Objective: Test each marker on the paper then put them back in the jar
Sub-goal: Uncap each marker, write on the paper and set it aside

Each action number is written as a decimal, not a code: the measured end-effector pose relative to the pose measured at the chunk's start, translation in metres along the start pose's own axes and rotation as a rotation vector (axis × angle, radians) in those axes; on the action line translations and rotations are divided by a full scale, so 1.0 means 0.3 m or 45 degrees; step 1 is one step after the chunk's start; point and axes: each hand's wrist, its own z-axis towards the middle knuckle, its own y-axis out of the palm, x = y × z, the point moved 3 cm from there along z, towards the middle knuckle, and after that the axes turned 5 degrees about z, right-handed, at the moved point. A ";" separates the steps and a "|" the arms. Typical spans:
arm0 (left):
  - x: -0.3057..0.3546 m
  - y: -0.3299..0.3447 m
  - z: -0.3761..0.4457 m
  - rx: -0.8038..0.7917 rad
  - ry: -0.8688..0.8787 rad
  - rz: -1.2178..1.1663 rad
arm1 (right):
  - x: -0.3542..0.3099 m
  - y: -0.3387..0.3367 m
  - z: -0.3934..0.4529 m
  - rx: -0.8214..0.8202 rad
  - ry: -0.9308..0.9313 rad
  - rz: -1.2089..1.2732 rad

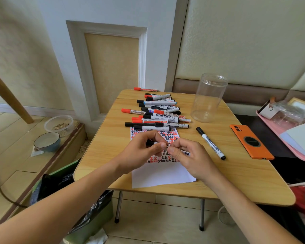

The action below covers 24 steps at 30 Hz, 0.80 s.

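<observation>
Both hands meet over the white paper (158, 175), whose upper half is covered in red and black test marks. My left hand (144, 149) pinches the black cap end of a marker, and my right hand (188, 155) grips its white barrel (185, 153); most of that marker is hidden by my fingers. A pile of several red, black and blue capped markers (157, 111) lies beyond the paper. One black-capped marker (210, 143) lies alone to the right. The clear plastic jar (208, 99) stands upright with nothing in it, at the far right of the wooden table (102, 148).
An orange phone (251, 142) lies face down near the table's right edge. A pink tray (289, 127) with papers and plastic sits further right. On the floor to the left are two bowls (48, 140), and a bin with a black bag (74, 199) stands below the table.
</observation>
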 end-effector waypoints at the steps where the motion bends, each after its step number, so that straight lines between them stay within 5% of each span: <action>1: -0.001 -0.001 0.000 -0.008 -0.003 0.007 | -0.003 0.002 -0.002 -0.010 -0.005 -0.015; 9: -0.028 -0.006 -0.006 -0.135 -0.052 0.075 | -0.001 0.004 -0.009 -0.143 0.074 -0.122; 14: -0.058 -0.008 0.002 -0.061 -0.092 0.191 | 0.021 -0.032 0.002 0.098 -0.037 -0.495; 18: -0.109 -0.057 0.002 0.073 -0.044 0.750 | 0.068 -0.090 0.002 0.087 0.006 -0.732; 24: -0.175 -0.138 0.008 0.035 -0.140 1.400 | 0.117 -0.193 0.013 0.498 0.126 -1.123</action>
